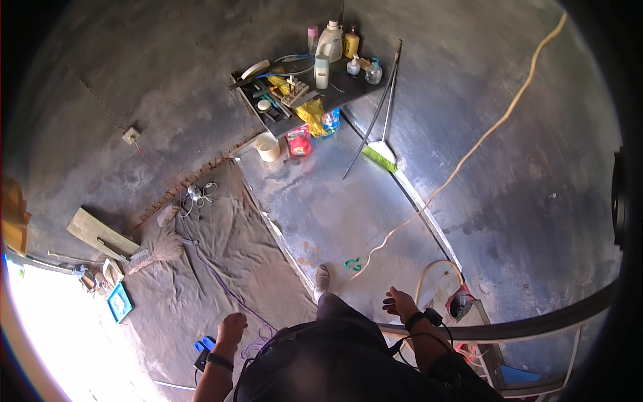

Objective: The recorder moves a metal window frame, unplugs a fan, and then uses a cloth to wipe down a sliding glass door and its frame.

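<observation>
My left hand (232, 328) hangs beside my left thigh, over the grey-brown cloth (221, 234) on the floor. Its fingers are curled in, and no object shows in them. My right hand (400, 303) is held out at my right side with the fingers apart, holding nothing. Both wrists wear dark bands, with small black devices and cables by them. My foot in a light shoe (321, 278) rests on the smooth grey floor. Just ahead of it lie a small green loop (352, 264) and the end of a long pale rope (462, 161).
A dark table (341, 97) in the far corner bears bottles, a racket and tools. Beside it lean a green-bristled broom (380, 157) and a dark pole. A white bucket (268, 147) stands below. At left are a straw broom (157, 251), boards and a blue tray (120, 303).
</observation>
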Demonstrator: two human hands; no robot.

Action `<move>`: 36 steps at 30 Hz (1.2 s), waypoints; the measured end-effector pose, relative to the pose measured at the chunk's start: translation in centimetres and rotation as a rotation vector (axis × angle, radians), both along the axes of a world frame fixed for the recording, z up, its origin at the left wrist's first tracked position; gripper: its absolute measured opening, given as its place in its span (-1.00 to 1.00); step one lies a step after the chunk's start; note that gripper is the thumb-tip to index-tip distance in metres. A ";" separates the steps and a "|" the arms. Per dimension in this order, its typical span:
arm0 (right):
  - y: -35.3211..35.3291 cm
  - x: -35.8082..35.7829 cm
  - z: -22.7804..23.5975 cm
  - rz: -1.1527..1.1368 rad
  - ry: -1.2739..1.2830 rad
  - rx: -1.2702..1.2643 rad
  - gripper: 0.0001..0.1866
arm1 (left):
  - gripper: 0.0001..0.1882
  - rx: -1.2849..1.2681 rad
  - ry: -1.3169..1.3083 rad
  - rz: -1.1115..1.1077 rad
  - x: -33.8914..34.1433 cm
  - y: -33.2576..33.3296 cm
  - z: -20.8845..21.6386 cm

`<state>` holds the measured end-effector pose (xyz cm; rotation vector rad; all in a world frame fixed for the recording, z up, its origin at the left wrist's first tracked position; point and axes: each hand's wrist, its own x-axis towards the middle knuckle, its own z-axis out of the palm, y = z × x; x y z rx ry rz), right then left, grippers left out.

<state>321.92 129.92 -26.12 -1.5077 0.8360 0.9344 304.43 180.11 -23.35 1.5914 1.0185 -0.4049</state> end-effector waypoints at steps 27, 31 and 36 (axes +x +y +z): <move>16.2 20.1 4.9 -0.451 -0.060 -0.063 -0.47 | -0.68 0.085 -0.159 -0.561 47.6 18.3 -1.7; 18.3 21.7 5.7 -0.529 -0.083 -0.043 -0.49 | -0.73 0.134 -0.292 -0.770 51.7 19.0 -1.7; 17.9 21.3 5.1 -0.547 -0.033 -0.058 -0.46 | -0.73 0.167 -0.293 -0.805 53.8 16.9 -1.7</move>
